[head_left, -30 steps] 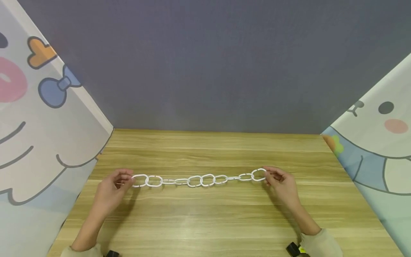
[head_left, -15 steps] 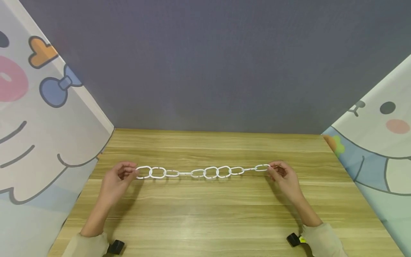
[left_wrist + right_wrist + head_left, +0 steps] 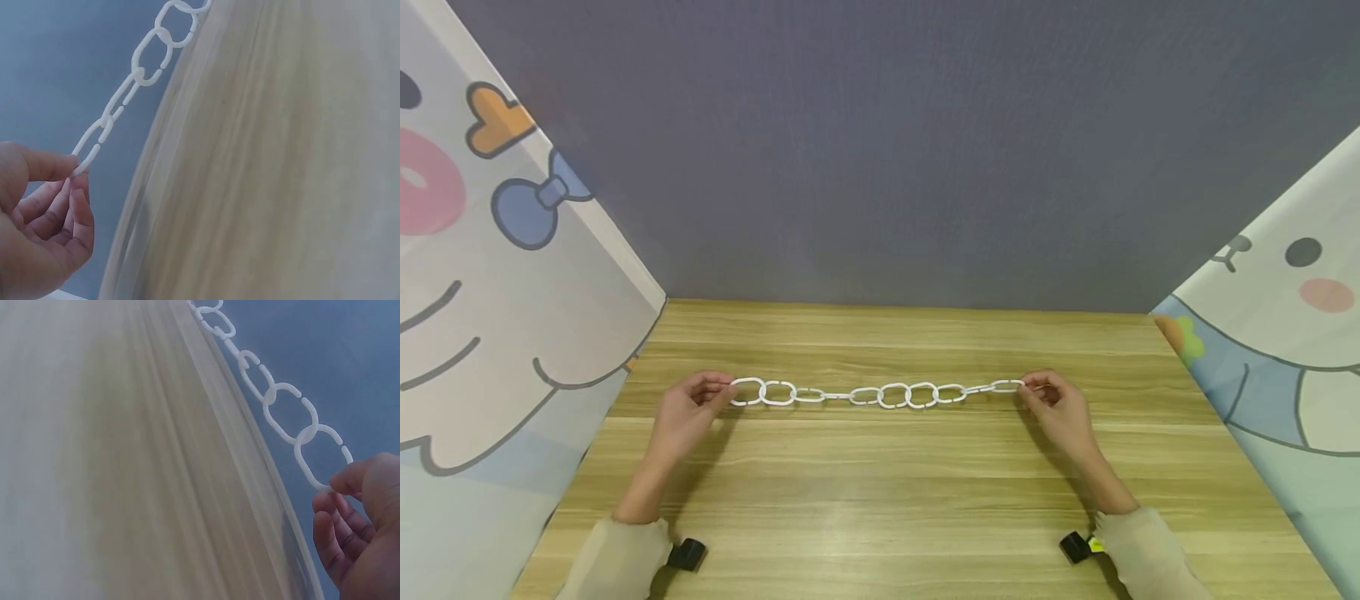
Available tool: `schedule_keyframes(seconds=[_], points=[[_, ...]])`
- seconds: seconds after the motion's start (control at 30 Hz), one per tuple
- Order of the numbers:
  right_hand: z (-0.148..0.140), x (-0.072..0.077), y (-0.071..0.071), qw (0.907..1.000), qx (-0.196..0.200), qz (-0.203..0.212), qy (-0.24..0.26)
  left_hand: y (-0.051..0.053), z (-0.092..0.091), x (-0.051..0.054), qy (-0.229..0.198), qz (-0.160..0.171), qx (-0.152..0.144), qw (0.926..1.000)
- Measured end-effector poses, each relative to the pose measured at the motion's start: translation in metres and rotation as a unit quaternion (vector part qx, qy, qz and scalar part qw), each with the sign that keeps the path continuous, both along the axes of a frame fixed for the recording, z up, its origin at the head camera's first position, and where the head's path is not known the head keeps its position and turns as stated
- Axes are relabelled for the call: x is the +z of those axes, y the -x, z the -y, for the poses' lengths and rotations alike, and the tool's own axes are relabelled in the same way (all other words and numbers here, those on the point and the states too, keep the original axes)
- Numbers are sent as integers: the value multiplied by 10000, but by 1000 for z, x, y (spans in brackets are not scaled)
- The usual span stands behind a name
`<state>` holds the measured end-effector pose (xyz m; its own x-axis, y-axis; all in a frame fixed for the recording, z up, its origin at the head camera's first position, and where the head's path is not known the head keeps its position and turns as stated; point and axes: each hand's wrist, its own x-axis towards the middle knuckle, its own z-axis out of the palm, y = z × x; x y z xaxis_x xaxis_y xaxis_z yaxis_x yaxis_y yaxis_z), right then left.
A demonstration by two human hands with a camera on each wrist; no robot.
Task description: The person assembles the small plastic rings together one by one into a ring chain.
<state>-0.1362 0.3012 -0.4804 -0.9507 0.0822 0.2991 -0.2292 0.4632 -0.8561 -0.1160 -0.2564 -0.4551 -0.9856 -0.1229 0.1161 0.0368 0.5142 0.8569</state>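
A white chain of linked oval rings [image 3: 778,382] stretches from one hand to the other in the head view, sagging a little at its middle. My left hand [image 3: 688,414] pinches the link at its left end between thumb and fingers. At the right end, my right hand [image 3: 1060,414] pinches the last link in the same way. Several links show small gaps in their sides. In the left wrist view the chain [image 3: 134,65] runs up and away from the thumb; in the right wrist view the chain [image 3: 265,403] runs up to the left.
Beneath the hands lies a wood-grain table [image 3: 865,492]. A grey panel [image 3: 910,158] stands along its far edge. Cartoon-printed panels stand on the left [image 3: 580,325] and right [image 3: 1262,333]. A black device sits at each wrist, the left one [image 3: 688,554] and the right one [image 3: 1075,547].
Both hands have moved away from the body, raising the chain in the head view. The left hand has also shifted right, bringing the hands closer together. Both still grip the end links.
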Motion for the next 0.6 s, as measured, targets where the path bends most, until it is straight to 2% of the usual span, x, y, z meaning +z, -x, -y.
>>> schedule_keyframes(seconds=[0.13, 0.33, 0.6], points=[[0, -3, 3, 9997, -50, 221, 35, 7, 0, -5, 48, 85, 26, 9999], [-2, -9, 3, 9973, 29, 730, 83, 14, 1, -9, 181, 10, -43, 9998], [0, -11, 3, 9983, 171, 422, -366, 15, 0, -14, 415, -37, -199, 9989]])
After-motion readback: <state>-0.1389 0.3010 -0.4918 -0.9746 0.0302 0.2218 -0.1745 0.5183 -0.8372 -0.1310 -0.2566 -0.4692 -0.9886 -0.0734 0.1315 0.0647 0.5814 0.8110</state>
